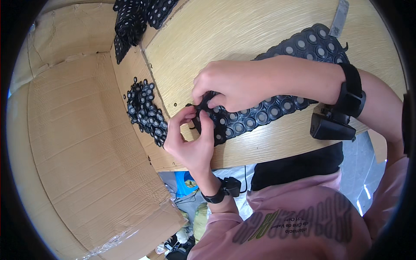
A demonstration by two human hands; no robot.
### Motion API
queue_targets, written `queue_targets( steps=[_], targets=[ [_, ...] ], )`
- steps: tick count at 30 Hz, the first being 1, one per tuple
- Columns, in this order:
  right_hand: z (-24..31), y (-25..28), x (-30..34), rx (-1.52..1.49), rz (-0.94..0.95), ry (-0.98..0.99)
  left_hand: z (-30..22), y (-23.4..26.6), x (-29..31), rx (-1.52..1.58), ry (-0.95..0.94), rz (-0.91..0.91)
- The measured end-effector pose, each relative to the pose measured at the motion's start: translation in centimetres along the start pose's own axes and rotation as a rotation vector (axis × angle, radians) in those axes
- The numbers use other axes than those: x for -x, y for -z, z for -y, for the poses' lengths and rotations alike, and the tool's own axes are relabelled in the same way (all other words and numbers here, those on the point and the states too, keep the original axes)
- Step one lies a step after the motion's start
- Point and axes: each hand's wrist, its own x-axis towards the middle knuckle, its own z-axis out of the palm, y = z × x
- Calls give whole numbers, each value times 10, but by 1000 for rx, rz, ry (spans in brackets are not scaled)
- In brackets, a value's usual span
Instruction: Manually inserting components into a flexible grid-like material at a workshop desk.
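A black rubber sheet (262, 116) of round moulded pieces with grey centres lies slantwise on the table, partly hidden under my right forearm. My left hand (193, 138) pinches the sheet's left end between thumb and fingers. Just above it, my right hand (234, 84) is closed on the same end, its fingertips bent down on the dark edge. That end looks folded or raised between the two hands. Left of my hands is a pile of loose black rubber rings (145, 112) with grey centres, at the table's left side.
A large cardboard box (78, 125) stands open against the table's left edge. More black dotted sheets (130, 26) hang at the far left. A flat metal strip (339, 17) lies by the sheet's far right end. Both wrists carry strapped black devices (333, 125).
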Motion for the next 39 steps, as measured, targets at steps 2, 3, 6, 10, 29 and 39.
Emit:
queue_targets(
  steps=[2,3,6,10,29,39],
  targets=[
    [0,0,1,-6,-1,13,-1,-1,-1,-20,19,2],
    [0,0,1,4,20,-8,-1,-2,-3,-16,26,2],
    [1,1,2,19,15,-4,-2,-3,-6,-22,-7,-23],
    [2,0,2,36,28,-13,-3,-4,-8,-17,7,-20],
    [-4,-8,3,-1,-17,57,-19,-5,-17,-43,107,66],
    [-3,-8,2,22,20,19,-15,-10,-21,72,123,70]
  ],
)
